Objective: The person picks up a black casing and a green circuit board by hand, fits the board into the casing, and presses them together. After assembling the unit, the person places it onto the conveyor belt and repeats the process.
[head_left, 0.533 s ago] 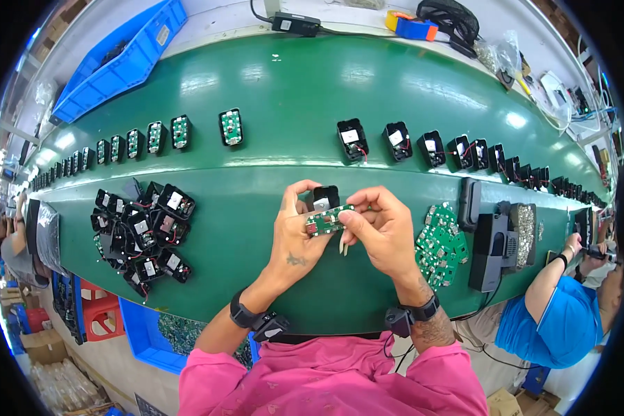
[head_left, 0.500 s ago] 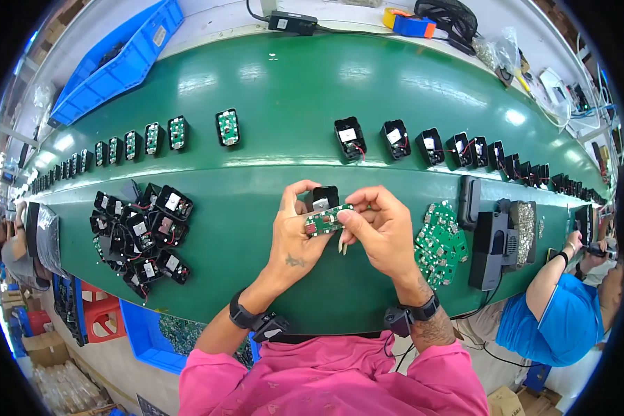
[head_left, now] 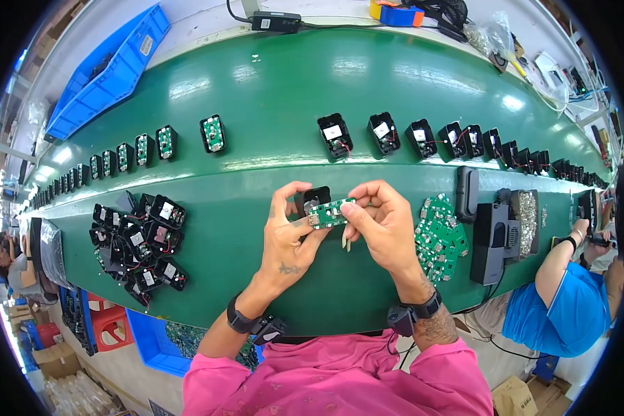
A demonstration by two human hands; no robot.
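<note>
My left hand [head_left: 288, 243] is closed around a small open black plastic case [head_left: 317, 195], held upright above the near part of the table. Over its near side lies a green circuit board [head_left: 328, 214] with a metal port at its left end. Thumb and fingers of my right hand [head_left: 381, 225] pinch the board's right end. The component side faces up toward me. Whether wires run between board and case is hidden by the fingers.
A heap of black cases [head_left: 139, 239] lies left, loose green boards [head_left: 439, 239] right. Beside them stand a grey-black device [head_left: 489, 243] and a tray of small metal parts [head_left: 527, 225]. Rows of cases [head_left: 335, 136] cross the green table [head_left: 277, 90]. A co-worker [head_left: 561, 305] sits at right.
The circuit board has turned so that more of its component face shows. Both hands stay close together with the case and board between them. The whole view has shifted slightly.
</note>
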